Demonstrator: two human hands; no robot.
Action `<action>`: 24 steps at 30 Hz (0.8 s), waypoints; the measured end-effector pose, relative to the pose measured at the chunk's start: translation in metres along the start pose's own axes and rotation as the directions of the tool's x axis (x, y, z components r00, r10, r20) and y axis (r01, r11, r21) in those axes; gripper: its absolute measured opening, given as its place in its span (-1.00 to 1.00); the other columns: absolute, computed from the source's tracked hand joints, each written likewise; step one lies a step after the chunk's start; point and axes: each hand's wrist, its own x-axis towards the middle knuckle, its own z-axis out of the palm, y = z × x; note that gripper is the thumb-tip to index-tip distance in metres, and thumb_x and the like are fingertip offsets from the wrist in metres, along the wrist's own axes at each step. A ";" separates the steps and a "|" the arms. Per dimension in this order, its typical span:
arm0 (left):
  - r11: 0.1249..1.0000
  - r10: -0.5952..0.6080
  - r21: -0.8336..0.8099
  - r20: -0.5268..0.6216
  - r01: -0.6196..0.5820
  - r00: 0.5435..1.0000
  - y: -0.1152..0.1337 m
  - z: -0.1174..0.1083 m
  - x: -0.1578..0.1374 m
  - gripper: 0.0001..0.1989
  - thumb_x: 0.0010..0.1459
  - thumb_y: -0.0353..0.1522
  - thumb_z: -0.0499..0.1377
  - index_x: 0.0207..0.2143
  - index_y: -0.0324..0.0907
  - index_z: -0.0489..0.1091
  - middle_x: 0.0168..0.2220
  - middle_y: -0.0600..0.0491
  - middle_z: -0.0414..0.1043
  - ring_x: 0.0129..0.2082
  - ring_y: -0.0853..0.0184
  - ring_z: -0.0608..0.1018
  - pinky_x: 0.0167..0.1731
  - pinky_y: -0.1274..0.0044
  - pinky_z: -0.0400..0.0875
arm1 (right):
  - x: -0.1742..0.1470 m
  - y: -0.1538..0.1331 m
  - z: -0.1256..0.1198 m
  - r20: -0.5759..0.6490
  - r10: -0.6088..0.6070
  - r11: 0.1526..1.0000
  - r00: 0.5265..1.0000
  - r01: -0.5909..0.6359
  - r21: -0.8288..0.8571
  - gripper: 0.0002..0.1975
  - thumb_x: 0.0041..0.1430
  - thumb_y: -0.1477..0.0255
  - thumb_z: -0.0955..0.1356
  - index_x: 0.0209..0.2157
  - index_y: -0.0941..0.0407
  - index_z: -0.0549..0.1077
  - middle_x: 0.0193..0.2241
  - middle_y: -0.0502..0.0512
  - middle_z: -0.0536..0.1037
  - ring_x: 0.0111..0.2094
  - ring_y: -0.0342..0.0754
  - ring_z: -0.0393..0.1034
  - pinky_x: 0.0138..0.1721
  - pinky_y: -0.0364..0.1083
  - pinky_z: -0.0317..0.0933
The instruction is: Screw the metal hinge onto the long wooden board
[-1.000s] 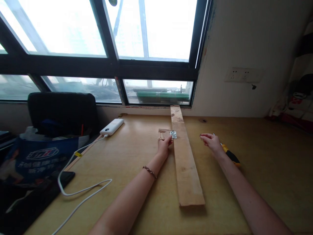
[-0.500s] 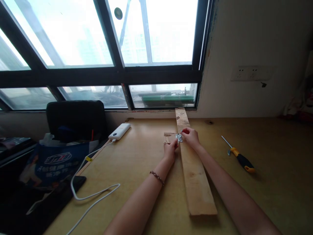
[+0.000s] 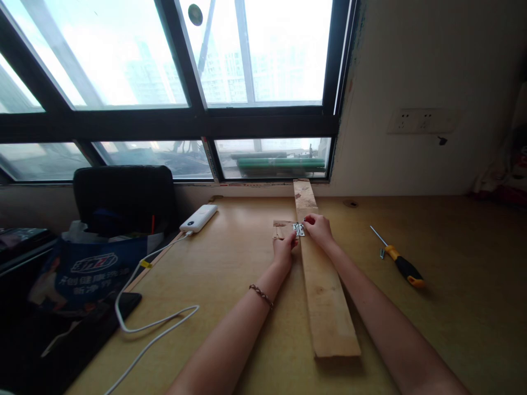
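Observation:
A long wooden board (image 3: pixel 327 291) lies lengthwise on the table, with a short wooden block (image 3: pixel 282 229) against its left side. A silver metal hinge (image 3: pixel 298 229) bridges the two pieces. My left hand (image 3: pixel 284 251) is closed on the near side of the block, thumb by the hinge's lower left edge. Over the board, my right hand (image 3: pixel 319 230) pinches a tiny screw at the hinge's upper right corner; the fingers mostly hide it. To the right lie a yellow-and-black screwdriver (image 3: pixel 398 259) and loose screws (image 3: pixel 382 253) next to its shaft.
On the left of the table (image 3: pixel 230 263), a white power bank (image 3: pixel 198 218) has a white cable (image 3: pixel 156 318) trailing to the front. A black chair (image 3: pixel 123 192) with a blue bag (image 3: pixel 90 274) stands beyond the left edge. The window and wall border the back.
The view has shifted slightly. My right fingertips have come down a little closer to the hinge's upper right corner; my left hand keeps its place at the block.

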 end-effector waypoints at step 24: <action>0.997 -0.042 -0.070 0.024 0.043 0.999 -0.004 -0.003 0.006 -0.70 -0.32 -0.43 0.35 -0.45 -0.33 0.39 -0.55 0.11 0.39 -0.65 0.57 0.35 -0.65 0.71 0.24 | -0.006 -0.001 0.000 0.039 -0.081 0.996 0.996 0.082 -0.019 -0.87 -0.11 0.42 0.37 -0.43 0.15 0.44 -0.49 0.03 0.49 -0.48 -0.13 0.36 -0.40 -0.15 0.24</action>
